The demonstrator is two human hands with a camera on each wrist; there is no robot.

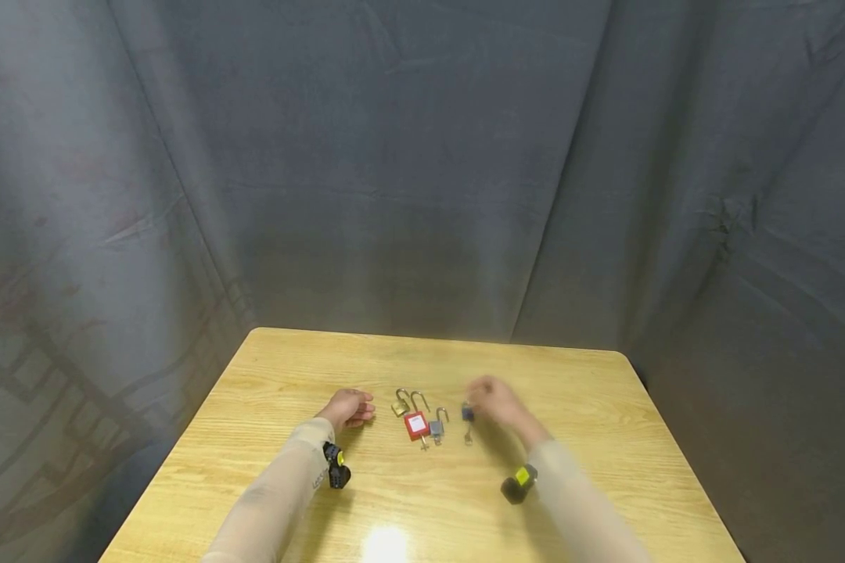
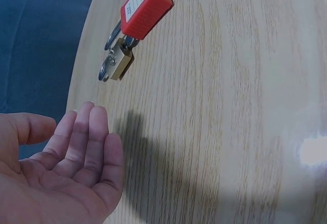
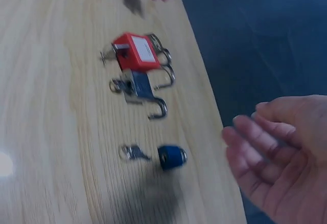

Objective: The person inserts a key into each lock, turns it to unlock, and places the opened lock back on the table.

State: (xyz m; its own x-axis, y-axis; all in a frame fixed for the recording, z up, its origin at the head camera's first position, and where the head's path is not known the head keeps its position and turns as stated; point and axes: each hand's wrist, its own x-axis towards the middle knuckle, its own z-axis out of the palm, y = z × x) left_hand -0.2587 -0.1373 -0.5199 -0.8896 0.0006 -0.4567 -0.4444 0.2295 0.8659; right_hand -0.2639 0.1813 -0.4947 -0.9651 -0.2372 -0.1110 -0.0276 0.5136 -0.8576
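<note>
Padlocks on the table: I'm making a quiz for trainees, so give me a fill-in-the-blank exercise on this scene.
1. The padlock with the white label has a ___ body.
2. The small blue padlock lies nearest the person's ___ hand.
3. The left hand holds ___.
4. The locks lie on a ___ table.

Missing words: red; right; nothing; wooden
</note>
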